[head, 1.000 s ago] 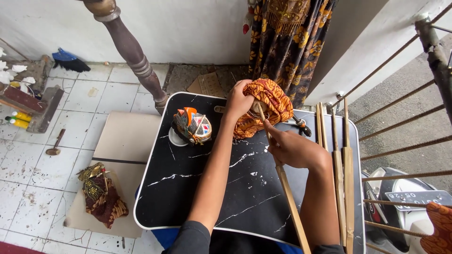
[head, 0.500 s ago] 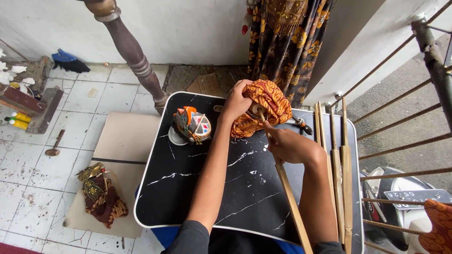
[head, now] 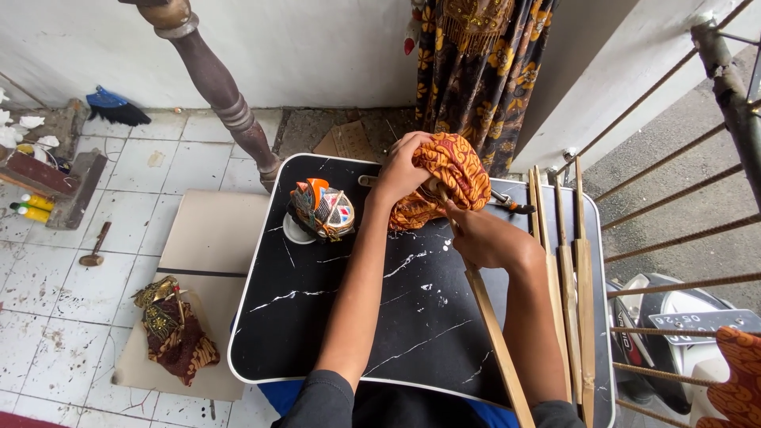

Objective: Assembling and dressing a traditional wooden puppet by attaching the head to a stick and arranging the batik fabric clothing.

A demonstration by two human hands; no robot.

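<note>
My left hand [head: 403, 168] grips a bundle of orange patterned cloth [head: 450, 170] at the far side of a black marble-look tray table [head: 333, 317]. My right hand [head: 483, 238] holds a long wooden stick [head: 495, 341] whose upper end goes into the cloth. The stick slants down toward the bottom edge of the view. A painted puppet head [head: 321, 209] in orange, white and blue lies on the table left of my left hand.
Several wooden sticks [head: 567, 277] lie along the table's right edge; a tool with an orange handle [head: 507, 203] lies behind the cloth. A dressed puppet [head: 173, 333] rests on cardboard [head: 208, 238] on the tiled floor. A turned wooden post [head: 226, 103], hanging patterned fabric [head: 479, 71] and metal railing [head: 682, 238] surround the table.
Both hands stay at the cloth bundle; the right hand has shifted slightly on the stick. Nothing else has moved.
</note>
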